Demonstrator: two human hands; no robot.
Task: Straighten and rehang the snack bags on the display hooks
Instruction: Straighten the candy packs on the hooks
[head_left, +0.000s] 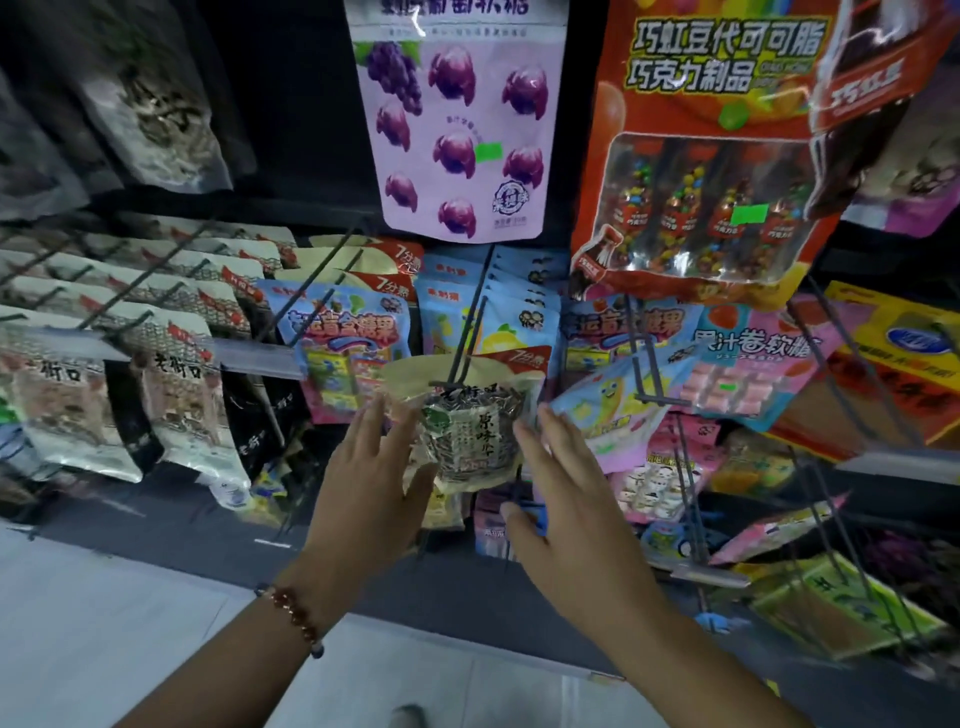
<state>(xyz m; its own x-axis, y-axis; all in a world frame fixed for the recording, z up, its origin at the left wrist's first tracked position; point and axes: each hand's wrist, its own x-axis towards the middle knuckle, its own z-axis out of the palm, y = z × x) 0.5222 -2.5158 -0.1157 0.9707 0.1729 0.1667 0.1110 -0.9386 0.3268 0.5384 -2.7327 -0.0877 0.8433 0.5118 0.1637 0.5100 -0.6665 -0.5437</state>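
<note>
Centre of the frame: a tan sunflower-seed bag (470, 421) with a clear window, hanging at the front end of a dark display hook (470, 332) that slopes down from the upper middle. Left hand (371, 483) just left of the bag, fingers straight and spread wide, fingertips (375, 408) level with the bag's upper edge, gripping nothing; whether touching the bag's side, hard to tell. Beaded bracelet (293, 613) on the left wrist, lower left of centre. Right hand (569, 499) just right of the bag, fingers also straight and loosely spread, index fingertip close against the bag's right edge, holding nothing. Above the bag, in the upper middle, a lilac grape-candy pouch (457, 119); to the upper right, a red chocolate-bean pack (711, 150) with small bottles behind a window. Along the left of the frame, rows of white-and-black seed packets (171, 384) hung behind a clear price rail (166, 345). Right of centre, pink and pale-blue candy bags (748, 358) on further hooks, several tilted. Pale tiled floor (104, 623) across the lower left.
</note>
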